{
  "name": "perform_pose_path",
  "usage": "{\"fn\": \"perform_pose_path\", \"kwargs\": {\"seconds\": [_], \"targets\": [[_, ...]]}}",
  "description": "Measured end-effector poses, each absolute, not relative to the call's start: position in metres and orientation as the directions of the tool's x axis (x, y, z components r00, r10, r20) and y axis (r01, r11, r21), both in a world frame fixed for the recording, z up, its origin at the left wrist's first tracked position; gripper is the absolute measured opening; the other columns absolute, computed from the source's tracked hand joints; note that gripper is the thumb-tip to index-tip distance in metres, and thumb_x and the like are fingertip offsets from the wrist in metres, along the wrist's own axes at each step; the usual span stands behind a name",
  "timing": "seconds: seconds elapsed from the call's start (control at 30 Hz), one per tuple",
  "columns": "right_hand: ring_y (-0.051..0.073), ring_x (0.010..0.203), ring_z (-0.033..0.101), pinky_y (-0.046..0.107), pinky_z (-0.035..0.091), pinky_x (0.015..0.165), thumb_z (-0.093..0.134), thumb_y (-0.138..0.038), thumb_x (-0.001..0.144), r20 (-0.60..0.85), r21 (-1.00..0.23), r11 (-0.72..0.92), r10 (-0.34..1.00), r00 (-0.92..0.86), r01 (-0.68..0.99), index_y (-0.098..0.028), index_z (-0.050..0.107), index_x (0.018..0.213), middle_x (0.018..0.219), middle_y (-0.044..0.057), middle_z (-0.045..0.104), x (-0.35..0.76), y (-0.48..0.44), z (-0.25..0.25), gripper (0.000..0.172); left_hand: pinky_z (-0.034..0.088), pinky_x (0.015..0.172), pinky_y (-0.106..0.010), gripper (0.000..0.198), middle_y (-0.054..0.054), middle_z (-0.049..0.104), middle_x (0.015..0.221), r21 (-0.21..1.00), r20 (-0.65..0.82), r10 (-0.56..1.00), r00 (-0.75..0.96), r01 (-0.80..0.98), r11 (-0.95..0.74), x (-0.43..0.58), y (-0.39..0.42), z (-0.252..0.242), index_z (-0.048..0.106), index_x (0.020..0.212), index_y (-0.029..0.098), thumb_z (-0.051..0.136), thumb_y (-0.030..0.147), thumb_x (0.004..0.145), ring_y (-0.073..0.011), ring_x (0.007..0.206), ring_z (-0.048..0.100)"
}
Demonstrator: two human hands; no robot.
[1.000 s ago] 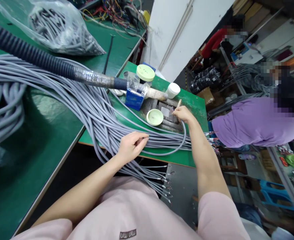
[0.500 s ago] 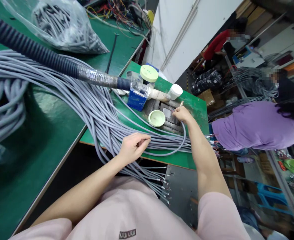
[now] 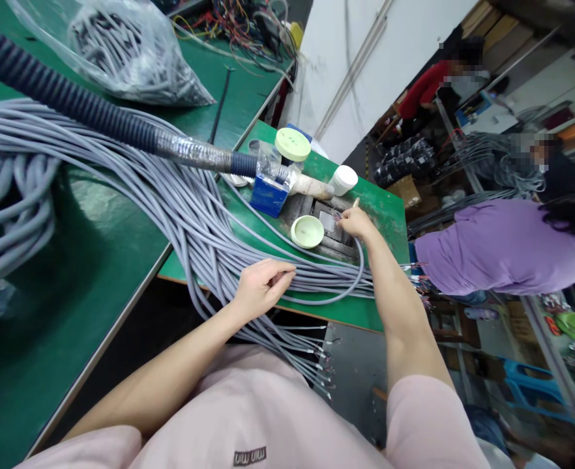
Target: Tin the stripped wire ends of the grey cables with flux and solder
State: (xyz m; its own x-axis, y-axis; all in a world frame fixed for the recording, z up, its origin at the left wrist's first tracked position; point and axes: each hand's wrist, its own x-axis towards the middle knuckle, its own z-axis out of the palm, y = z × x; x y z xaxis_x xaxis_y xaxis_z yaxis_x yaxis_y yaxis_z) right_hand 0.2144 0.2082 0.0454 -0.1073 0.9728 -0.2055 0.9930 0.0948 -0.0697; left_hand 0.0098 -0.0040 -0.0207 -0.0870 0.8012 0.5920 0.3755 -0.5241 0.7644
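My right hand (image 3: 353, 223) is closed in a pinch on the end of a grey cable (image 3: 360, 260), which loops down from it and back to the left. Thin wire ends by its fingertips are over a square metal pot (image 3: 327, 221) with a flat silvery surface. Just left of that pot sits a pale green bowl (image 3: 308, 232). My left hand (image 3: 264, 284) rests over a thick bundle of grey cables (image 3: 209, 241), its fingers curled and the thumb against the forefinger. What those fingers hold, if anything, is hidden.
A dark corrugated hose (image 3: 96, 120) runs to a pale nozzle (image 3: 311, 187) beside a blue box (image 3: 268, 195). Behind are a white jar (image 3: 343, 179) and a pale green lid (image 3: 292, 144). A bag of cable pieces (image 3: 135, 52) lies back left. A person in purple (image 3: 497, 247) is at right.
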Motion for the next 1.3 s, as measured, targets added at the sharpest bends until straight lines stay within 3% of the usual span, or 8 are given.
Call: {"fn": "perform_pose_path", "kwargs": {"seconds": [0.13, 0.17, 0.27, 0.4, 0.67, 0.83, 1.0, 1.3], "targets": [[0.011, 0.054, 0.047, 0.023, 0.031, 0.053, 0.058, -0.025, 0.072, -0.153, -0.184, 0.105, 0.979, -0.134, 0.977, -0.017, 0.052, 0.054, 0.050, -0.002, 0.047, 0.221, 0.189, 0.059, 0.021, 0.043, 0.055, -0.021, 0.010, 0.002, 0.058, 0.058, 0.765, 0.585, 0.807, -0.082, 0.385, -0.516, 0.009, -0.005, -0.022, 0.068, 0.088, 0.018, 0.059, 0.022, 0.086, -0.0095, 0.053, 0.054], [0.010, 0.050, 0.044, 0.023, 0.031, 0.050, 0.057, -0.028, 0.073, -0.142, -0.265, 0.100, 0.980, -0.141, 0.959, -0.017, 0.051, 0.056, 0.048, -0.004, 0.045, 0.223, 0.179, 0.063, 0.021, 0.043, 0.055, -0.021, 0.011, 0.002, 0.058, 0.058, 0.767, 0.582, 0.809, -0.081, 0.386, -0.512, 0.009, -0.005, -0.021, 0.068, 0.088, 0.018, 0.058, 0.022, 0.087, -0.0095, 0.053, 0.054], [0.007, 0.038, 0.037, 0.021, 0.027, 0.040, 0.060, -0.032, 0.072, -0.117, -0.710, 0.029, 0.980, -0.159, 0.703, -0.017, 0.057, 0.074, 0.046, -0.007, 0.045, 0.229, 0.137, 0.075, 0.016, 0.043, 0.054, -0.021, 0.010, 0.002, 0.059, 0.058, 0.768, 0.582, 0.809, -0.084, 0.385, -0.512, 0.009, -0.005, -0.020, 0.068, 0.088, 0.018, 0.058, 0.022, 0.087, -0.0093, 0.053, 0.054], [0.007, 0.034, 0.037, 0.019, 0.028, 0.036, 0.066, -0.033, 0.073, -0.067, -0.900, 0.013, 0.984, -0.167, 0.436, -0.020, 0.054, 0.113, 0.048, -0.010, 0.051, 0.230, 0.071, 0.080, 0.044, 0.043, 0.054, -0.020, 0.009, 0.002, 0.059, 0.057, 0.761, 0.591, 0.802, -0.089, 0.391, -0.517, 0.010, -0.005, -0.019, 0.068, 0.086, 0.018, 0.060, 0.021, 0.086, -0.0091, 0.053, 0.053], [0.007, 0.037, 0.037, 0.020, 0.030, 0.037, 0.060, -0.032, 0.084, -0.006, -0.983, 0.011, 0.995, -0.095, 0.184, -0.028, 0.038, 0.137, 0.053, -0.008, 0.056, 0.216, -0.012, 0.054, 0.057, 0.042, 0.055, -0.021, 0.010, 0.002, 0.061, 0.059, 0.864, 0.479, 0.864, -0.155, 0.260, -0.432, 0.017, -0.013, -0.018, 0.071, 0.084, 0.016, 0.064, 0.023, 0.081, -0.0085, 0.053, 0.052], [0.009, 0.037, 0.037, 0.021, 0.029, 0.036, 0.056, -0.036, 0.088, 0.010, -0.987, 0.024, 0.996, -0.089, 0.158, -0.030, 0.035, 0.140, 0.053, -0.007, 0.056, 0.215, -0.032, 0.046, 0.057, 0.040, 0.052, -0.020, 0.020, 0.003, 0.058, 0.059, 0.974, 0.119, 0.992, -0.035, -0.188, -0.123, 0.044, -0.029, -0.014, 0.070, 0.090, 0.016, 0.069, 0.031, 0.076, -0.0075, 0.051, 0.048], [0.011, 0.037, 0.039, 0.024, 0.030, 0.036, 0.052, -0.042, 0.089, 0.021, -0.980, 0.040, 0.995, -0.099, 0.194, -0.031, 0.036, 0.140, 0.053, -0.006, 0.055, 0.216, -0.040, 0.044, 0.055, 0.041, 0.055, -0.020, 0.035, 0.003, 0.059, 0.064, 0.845, -0.090, 0.967, 0.239, -0.496, 0.202, 0.067, -0.041, -0.007, 0.069, 0.095, 0.015, 0.078, 0.034, 0.067, -0.0071, 0.054, 0.050], [0.011, 0.041, 0.039, 0.023, 0.030, 0.039, 0.048, -0.038, 0.093, 0.047, -0.978, 0.074, 0.989, -0.139, 0.196, -0.030, 0.042, 0.138, 0.051, -0.007, 0.049, 0.205, -0.048, 0.040, 0.047, 0.032, 0.047, -0.019, 0.032, 0.003, 0.060, 0.054, 0.709, -0.169, 0.951, 0.258, -0.638, 0.299, 0.082, -0.050, 0.007, 0.064, 0.088, 0.015, 0.078, 0.036, 0.067, -0.0080, 0.049, 0.052]]}}
